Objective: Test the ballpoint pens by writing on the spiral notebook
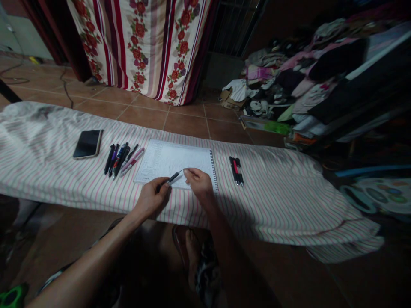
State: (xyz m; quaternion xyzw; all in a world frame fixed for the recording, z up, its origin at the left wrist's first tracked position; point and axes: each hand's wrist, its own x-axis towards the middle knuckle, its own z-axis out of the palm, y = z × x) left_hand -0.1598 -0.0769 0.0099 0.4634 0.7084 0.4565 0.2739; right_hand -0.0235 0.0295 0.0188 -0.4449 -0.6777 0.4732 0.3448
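Note:
My left hand is closed round the dark barrel of a pen. My right hand pinches the pen's pale far end with thumb and fingertips. Both hands hover over the near edge of a spiral notebook that lies open on a striped cloth. To the notebook's left lies a row of several pens. To its right lie two more pens, side by side.
A dark phone lies face up left of the pen row. Behind the cloth-covered surface are a tiled floor, a flowered curtain and a pile of clothes at the right. My feet show below.

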